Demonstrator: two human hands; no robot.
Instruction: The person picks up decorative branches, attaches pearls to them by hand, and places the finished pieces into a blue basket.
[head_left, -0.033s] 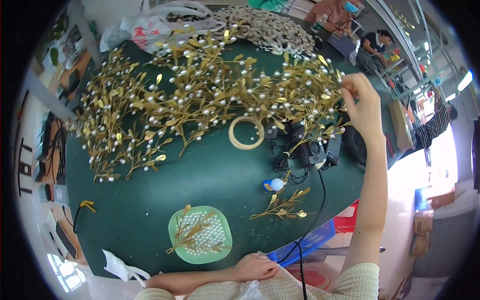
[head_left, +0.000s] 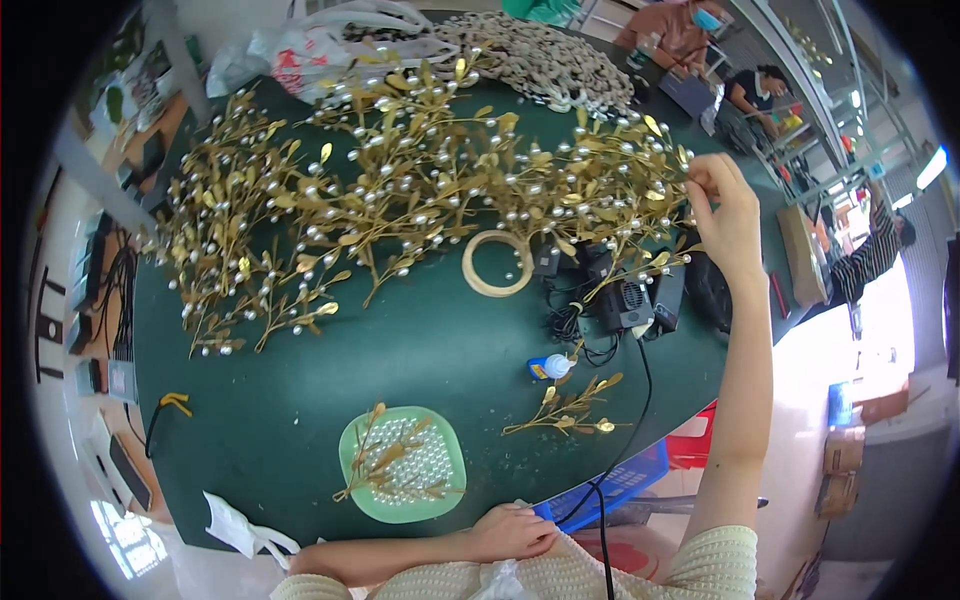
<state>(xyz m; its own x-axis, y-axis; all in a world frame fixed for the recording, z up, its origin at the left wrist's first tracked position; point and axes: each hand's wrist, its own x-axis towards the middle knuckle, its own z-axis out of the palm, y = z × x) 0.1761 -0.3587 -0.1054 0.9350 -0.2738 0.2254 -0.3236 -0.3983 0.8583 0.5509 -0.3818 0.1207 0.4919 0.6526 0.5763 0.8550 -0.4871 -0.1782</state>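
Green table (head_left: 250, 400) takes up most of the view. Biggest thing on it: pile of gold sprigs (head_left: 390, 190) with white beads, spread over the far half. Behind it, a heap of beige-grey pieces (head_left: 545, 60) and a white plastic bag (head_left: 310, 60). Pale green tray (head_left: 415, 513) near the front edge, white beads (head_left: 428, 462) in it, gold stems lying on top. Right hand (head_left: 728, 210) reaches to the pile's right end, thumb and forefinger tips close together; can't tell if they pinch a stem. Left hand (head_left: 512, 532) lies palm-down by the near edge, fingers together and slightly curled; can't tell if anything's under it. Black device (head_left: 626, 305) sits by the pile, wooden ring (head_left: 468, 265) to its left. Loose sprig (head_left: 565, 411) right of the tray; small blue-and-white bottle (head_left: 550, 367) just beyond it.
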